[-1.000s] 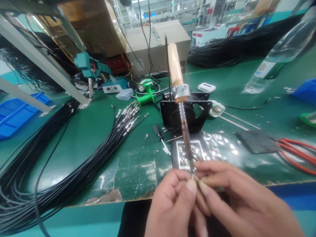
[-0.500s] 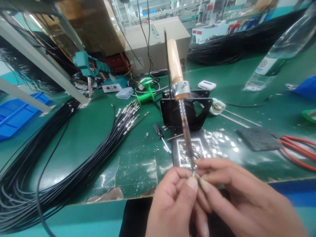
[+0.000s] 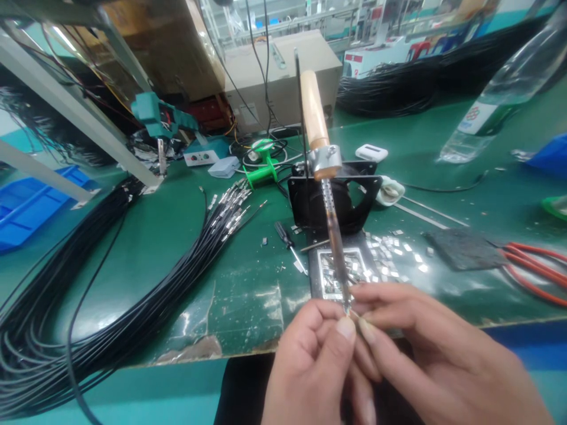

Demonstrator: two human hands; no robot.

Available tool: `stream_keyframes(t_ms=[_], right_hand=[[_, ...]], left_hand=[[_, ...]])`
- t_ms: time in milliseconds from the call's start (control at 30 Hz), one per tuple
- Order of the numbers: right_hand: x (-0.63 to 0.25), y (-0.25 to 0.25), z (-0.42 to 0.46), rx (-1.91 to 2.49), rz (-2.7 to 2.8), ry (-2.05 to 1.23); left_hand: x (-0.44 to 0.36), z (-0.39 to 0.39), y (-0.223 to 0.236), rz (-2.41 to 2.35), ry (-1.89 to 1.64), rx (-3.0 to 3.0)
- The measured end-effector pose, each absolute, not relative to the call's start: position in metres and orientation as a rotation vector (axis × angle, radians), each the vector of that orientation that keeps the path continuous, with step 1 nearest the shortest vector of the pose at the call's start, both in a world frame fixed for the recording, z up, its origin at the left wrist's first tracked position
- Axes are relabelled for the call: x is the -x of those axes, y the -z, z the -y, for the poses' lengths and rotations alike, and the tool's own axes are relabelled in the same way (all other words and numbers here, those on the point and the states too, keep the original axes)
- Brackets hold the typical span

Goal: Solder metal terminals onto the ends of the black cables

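A soldering iron (image 3: 337, 242) with a wooden handle is fixed in a metal clamp, its tip pointing down between my hands. My left hand (image 3: 316, 360) is closed in a pinch right under the tip. What it pinches is tiny and mostly hidden by the thumb and fingers. Close beside it, my right hand (image 3: 425, 342) has thumb and forefinger pressed together on a short thin wire (image 3: 355, 314) that reaches toward the tip. The fingers of both hands nearly touch. Behind them a white-framed tray (image 3: 322, 293) holds small metal parts.
Many small pale pieces (image 3: 394, 254) lie right of the tray. A screwdriver (image 3: 290, 245) rests to its left, near a bundle of black cables (image 3: 177, 283). A black fan frame (image 3: 305, 203) stands behind the iron. Further right are a plastic bottle (image 3: 478, 124) and orange-handled pliers (image 3: 531, 260).
Almost nothing differs. Both hands stay at the iron's tip, with only a very slight shift of the fingers.
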State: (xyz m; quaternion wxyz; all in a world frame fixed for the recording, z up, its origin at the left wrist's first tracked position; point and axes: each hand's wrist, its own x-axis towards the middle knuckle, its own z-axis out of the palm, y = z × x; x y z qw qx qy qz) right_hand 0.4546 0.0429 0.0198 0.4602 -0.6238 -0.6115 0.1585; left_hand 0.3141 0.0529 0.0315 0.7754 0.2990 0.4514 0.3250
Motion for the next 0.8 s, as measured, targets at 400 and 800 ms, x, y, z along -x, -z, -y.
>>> stream_keyframes(t_ms=[400,800], right_hand=[[-0.466,-0.014,-0.038,1.373,1.625,-0.519],[-0.47,-0.014,-0.036,1.399,1.651,-0.526]], left_hand=[[-0.315,-0.052,-0.03,-0.986,-0.697,-0.652],[-0.315,-0.051,-0.03,-0.986,-0.703,-0.652]])
